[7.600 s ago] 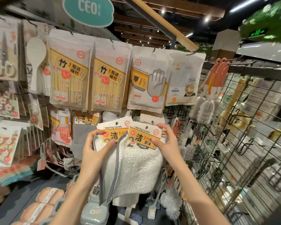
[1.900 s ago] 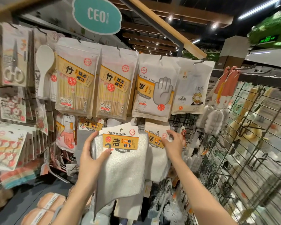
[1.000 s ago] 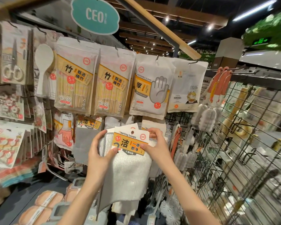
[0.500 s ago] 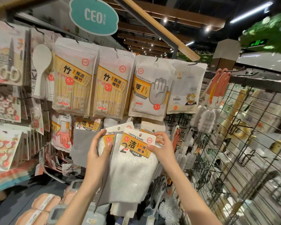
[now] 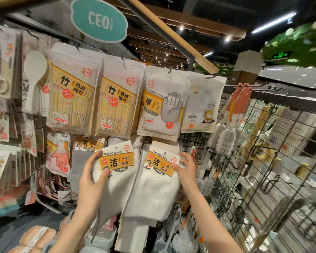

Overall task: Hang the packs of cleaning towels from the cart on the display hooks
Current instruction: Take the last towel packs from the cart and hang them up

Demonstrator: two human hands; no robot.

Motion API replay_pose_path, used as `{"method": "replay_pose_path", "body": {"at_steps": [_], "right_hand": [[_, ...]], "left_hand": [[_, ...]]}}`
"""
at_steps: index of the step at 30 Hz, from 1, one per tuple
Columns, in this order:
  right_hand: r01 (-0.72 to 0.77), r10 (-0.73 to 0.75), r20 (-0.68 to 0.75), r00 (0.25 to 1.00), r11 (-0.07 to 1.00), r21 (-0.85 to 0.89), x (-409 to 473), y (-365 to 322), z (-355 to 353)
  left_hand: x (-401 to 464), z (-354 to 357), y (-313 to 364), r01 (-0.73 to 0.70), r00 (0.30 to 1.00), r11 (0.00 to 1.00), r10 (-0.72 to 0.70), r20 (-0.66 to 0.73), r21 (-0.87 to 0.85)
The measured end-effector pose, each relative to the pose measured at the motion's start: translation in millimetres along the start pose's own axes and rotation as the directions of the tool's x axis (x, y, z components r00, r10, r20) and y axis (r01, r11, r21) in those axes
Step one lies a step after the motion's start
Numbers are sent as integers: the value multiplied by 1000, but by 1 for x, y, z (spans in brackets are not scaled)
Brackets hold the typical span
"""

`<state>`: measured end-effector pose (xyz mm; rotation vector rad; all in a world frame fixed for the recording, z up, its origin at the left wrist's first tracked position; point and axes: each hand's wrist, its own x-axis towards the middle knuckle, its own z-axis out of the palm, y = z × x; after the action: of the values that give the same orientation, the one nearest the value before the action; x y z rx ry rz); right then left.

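A towel pack in each hand at the display.
The left hand (image 5: 91,181) pinches the left towel pack (image 5: 117,172) by its label; the right hand (image 5: 187,170) pinches the right towel pack (image 5: 159,181), side by side.

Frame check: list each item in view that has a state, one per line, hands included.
Left hand: grips the left towel pack, thumb across its label.
Right hand: pinches the right towel pack's header card.
Left towel pack: held up, off any hook.
Right towel pack: held at the display; hook engagement not visible.
Disposable gloves pack: hanging on a hook.
Bamboo stick packs: hanging.
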<state>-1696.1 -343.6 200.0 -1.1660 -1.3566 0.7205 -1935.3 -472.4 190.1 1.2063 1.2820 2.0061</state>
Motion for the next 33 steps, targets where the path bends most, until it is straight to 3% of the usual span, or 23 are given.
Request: {"method": "replay_pose_path", "body": {"at_steps": [15, 25, 33], "right_hand": [[-59, 54, -105, 993, 998, -38, 26, 20, 11], [-135, 75, -207, 975, 946, -294, 35, 17, 28], [-165, 76, -241, 967, 912, -377, 45, 20, 35]], "left_hand": [[6, 1, 2, 5, 1000, 1000, -6, 23, 15], [11, 1, -4, 25, 1000, 1000, -25, 14, -13], [13, -1, -2, -12, 1000, 1000, 12, 14, -19]]}}
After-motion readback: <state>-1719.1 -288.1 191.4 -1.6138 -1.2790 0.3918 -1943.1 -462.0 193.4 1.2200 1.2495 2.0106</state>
